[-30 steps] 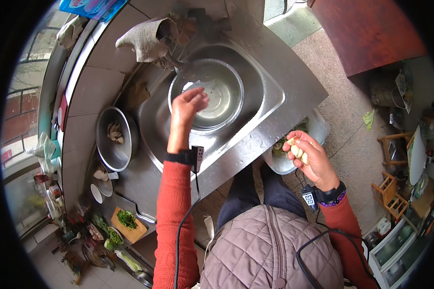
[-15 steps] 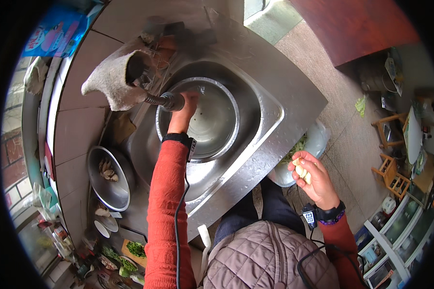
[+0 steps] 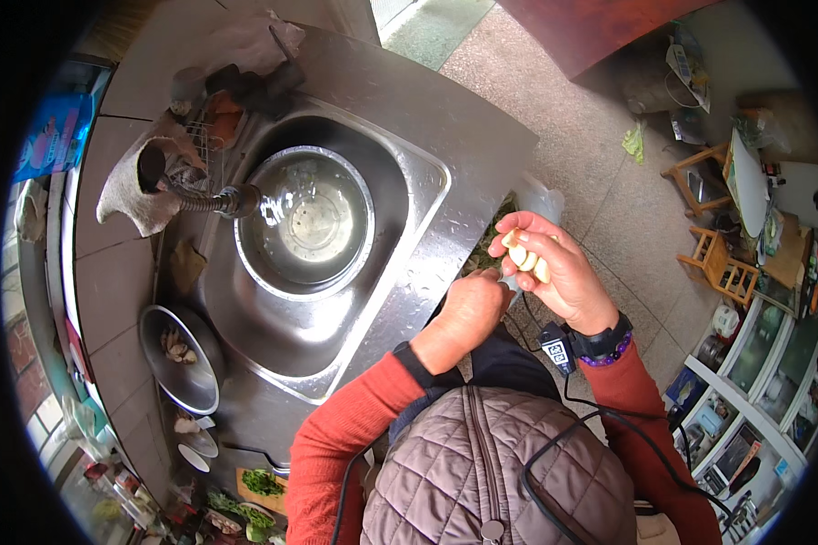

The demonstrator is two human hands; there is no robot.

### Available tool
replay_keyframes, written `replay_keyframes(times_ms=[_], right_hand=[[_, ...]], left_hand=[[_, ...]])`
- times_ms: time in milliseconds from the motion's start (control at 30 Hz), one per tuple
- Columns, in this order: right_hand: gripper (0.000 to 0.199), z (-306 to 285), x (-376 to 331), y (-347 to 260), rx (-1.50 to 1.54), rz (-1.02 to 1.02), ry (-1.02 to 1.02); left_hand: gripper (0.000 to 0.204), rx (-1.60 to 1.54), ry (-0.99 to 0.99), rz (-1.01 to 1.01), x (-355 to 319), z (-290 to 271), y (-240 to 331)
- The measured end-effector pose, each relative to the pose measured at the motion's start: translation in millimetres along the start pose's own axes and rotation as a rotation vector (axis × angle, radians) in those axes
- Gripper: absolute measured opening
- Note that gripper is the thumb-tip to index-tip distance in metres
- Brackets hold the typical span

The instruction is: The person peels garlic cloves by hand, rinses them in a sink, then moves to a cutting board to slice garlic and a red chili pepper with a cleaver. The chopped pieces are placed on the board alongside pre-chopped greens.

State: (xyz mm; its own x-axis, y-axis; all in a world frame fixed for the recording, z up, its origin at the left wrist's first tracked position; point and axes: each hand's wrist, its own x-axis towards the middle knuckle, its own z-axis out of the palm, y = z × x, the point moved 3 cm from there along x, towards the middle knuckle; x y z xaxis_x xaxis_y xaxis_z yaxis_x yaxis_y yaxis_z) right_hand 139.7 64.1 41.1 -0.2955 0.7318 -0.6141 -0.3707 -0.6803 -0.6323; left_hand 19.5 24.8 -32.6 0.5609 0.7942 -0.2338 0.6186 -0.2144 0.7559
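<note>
My right hand (image 3: pixel 563 277) is closed around several peeled, pale garlic cloves (image 3: pixel 524 260), held by the fingertips over the sink's near edge. Just left of it and lower, my left hand (image 3: pixel 475 313) has its fingers curled in. What it holds, if anything, is hidden, though something whitish shows beside its fingertips. To the left, a round metal basin (image 3: pixel 300 296) of clear water stands in the steel sink (image 3: pixel 273 350), with a few dark specks in the water. A flexible faucet (image 3: pixel 238 200) reaches over the basin's left rim, and no hand touches it.
Left of the sink, a metal bowl (image 3: pixel 200 400) holds several pale brown pieces. Chopped greens lie on a cutting board (image 3: pixel 273 501) at the lower left. Behind my hands, a clear plastic bag (image 3: pixel 541 202) holds leafy greens. Small wooden chairs (image 3: pixel 716 263) stand at the right.
My left hand has left the faucet and come right and nearer, beside my right hand. My right hand still holds the garlic cloves. The whole view has shifted.
</note>
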Motion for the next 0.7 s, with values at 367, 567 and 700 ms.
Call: replay_keyframes(times_ms=[367, 567, 700], right_hand=[[0.022, -12.9, -4.5, 20.0, 0.03, 0.101, -0.043], [0.028, 17.7, 7.7, 30.9, 0.047, 0.148, -0.108], [0.026, 31.6, 16.4, 34.3, 0.071, 0.136, -0.162]], left_hand=[[0.02, 0.134, 0.411, -0.371, -31.1, -133.7, -157.8], [0.049, 0.45, 0.077, -0.568, -38.7, -111.3, -236.5], [0.045, 0.495, 0.217, -0.515, -43.8, -132.8, -251.4]])
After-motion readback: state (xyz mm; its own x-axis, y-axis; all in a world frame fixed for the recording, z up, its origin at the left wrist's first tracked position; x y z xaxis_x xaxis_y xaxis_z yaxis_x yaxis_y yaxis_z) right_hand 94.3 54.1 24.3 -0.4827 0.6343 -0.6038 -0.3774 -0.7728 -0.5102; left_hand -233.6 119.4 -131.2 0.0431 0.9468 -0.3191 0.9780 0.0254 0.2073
